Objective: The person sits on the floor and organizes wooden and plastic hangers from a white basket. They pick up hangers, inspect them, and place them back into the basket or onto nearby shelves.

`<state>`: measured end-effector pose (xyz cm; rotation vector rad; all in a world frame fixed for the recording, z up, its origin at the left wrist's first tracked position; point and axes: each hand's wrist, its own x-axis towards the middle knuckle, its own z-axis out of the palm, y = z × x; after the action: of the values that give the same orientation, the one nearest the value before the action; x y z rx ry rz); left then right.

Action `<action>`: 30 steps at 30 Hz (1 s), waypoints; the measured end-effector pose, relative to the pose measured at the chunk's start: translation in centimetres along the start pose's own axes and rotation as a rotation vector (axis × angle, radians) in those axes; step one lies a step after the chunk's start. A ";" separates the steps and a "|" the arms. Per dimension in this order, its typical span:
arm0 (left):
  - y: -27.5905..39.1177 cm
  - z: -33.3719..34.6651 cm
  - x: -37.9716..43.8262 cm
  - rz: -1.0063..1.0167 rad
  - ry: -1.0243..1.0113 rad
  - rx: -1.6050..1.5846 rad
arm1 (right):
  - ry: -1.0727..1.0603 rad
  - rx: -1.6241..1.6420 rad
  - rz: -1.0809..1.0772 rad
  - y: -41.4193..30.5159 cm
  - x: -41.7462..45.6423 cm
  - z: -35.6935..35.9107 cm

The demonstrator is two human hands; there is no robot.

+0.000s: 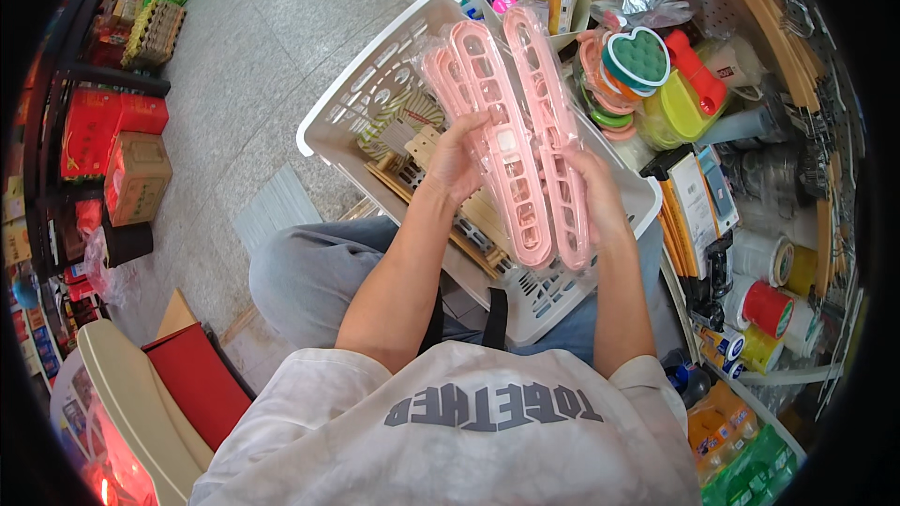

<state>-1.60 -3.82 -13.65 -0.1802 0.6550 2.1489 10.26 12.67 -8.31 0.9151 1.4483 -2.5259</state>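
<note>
Several long pink plastic racks with square openings, wrapped in clear film, are gripped between both hands above a white plastic basket (pixel 344 88). My left hand (pixel 457 158) is closed around the left stack of pink racks (pixel 503 137), its thumb over the edge. On the right side, my right hand (pixel 590 186) holds another pink rack (pixel 545 98) by its outer edge. Inside the basket lie flat wooden pieces (pixel 485 214) with dark slotted strips, and a green-and-white striped package (pixel 397 123). The racks hide part of the basket's inside.
Shelving with red boxes (pixel 98 126) and a cardboard carton (pixel 138 179) stands at the left. A heart-shaped green-and-white item (pixel 638 60), a yellow-green container (pixel 675 109) and rolls of tape (pixel 766 309) crowd the right shelf. Wooden hangers (pixel 780 35) hang at the upper right.
</note>
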 end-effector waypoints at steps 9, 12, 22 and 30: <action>0.3 0.7 -0.1 -0.006 -0.003 -0.013 | -0.124 0.279 -0.002 0.1 0.0 -1.5; 0.3 0.5 0.0 -0.013 -0.024 -0.035 | -0.182 0.320 -0.030 0.2 0.1 -1.9; 0.2 0.2 -0.1 0.010 -0.043 -0.071 | -0.241 0.329 -0.129 0.0 -0.1 -2.0; -0.4 1.5 0.9 0.047 -0.027 0.050 | -0.073 0.078 -0.184 0.1 -0.1 0.3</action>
<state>-1.68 -2.22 -12.81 -0.1100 0.7027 2.1736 10.24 12.33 -8.21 0.7209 1.4859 -2.7327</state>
